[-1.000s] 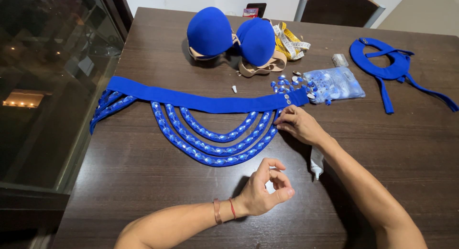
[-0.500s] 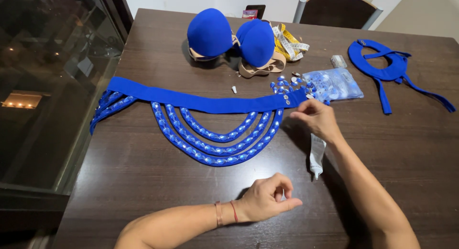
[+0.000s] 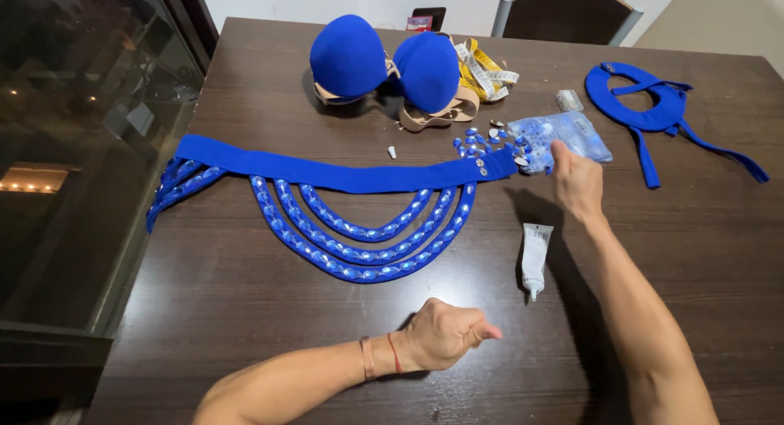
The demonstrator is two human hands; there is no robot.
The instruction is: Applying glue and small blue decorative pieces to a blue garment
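A blue fabric belt (image 3: 343, 174) with several hanging loops of blue gems lies across the dark wooden table (image 3: 245, 302). My right hand (image 3: 576, 182) reaches to the belt's right end, fingers at a pile of loose blue gems (image 3: 490, 143) beside a clear bag of gems (image 3: 563, 133); whether it holds a gem is unclear. My left hand (image 3: 445, 335) rests on the table near me, fingers curled, thumb and forefinger pinched together. A small white glue tube (image 3: 535, 258) lies between the hands.
A blue padded bra top (image 3: 384, 62) sits at the back with a yellow tape measure (image 3: 486, 70). A blue collar piece (image 3: 653, 106) with straps lies at the far right. A chair (image 3: 567, 13) stands behind the table. A glass surface (image 3: 73, 147) borders the left.
My right hand moved away from me and to the right, from the belt's end to the gem pile. My left hand closed its fingers and shifted slightly right.
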